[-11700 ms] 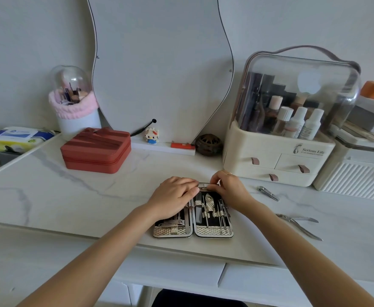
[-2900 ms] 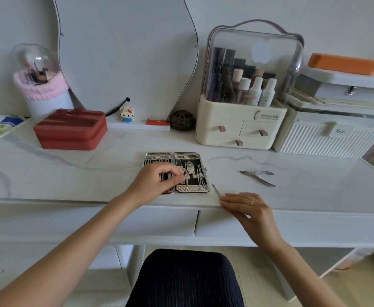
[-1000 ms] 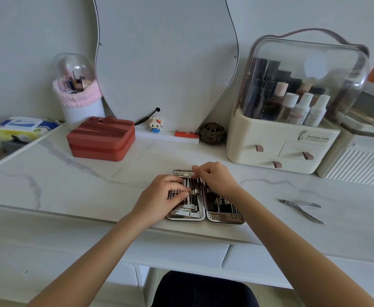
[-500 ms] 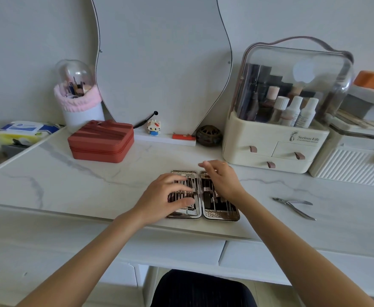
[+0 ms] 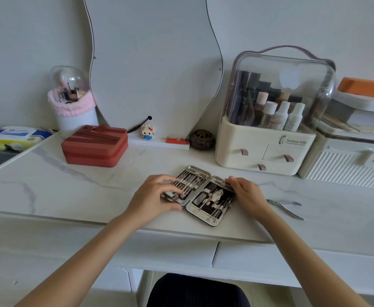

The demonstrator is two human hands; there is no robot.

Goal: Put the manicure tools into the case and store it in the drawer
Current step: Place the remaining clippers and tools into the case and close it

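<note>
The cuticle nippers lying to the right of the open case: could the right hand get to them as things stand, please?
Probably yes: the nippers lie on bare desktop beside the right hand, which rests at the case edge, nothing between them.

Marble desk (image 5: 70, 191): open case (image 5: 203, 196), nippers (image 5: 285, 207), red box (image 5: 95, 146), organizer (image 5: 265, 149).

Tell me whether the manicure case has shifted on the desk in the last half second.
Yes. The manicure case has turned clockwise: before, it lay square to the desk edge; now its far end leans left.
</note>
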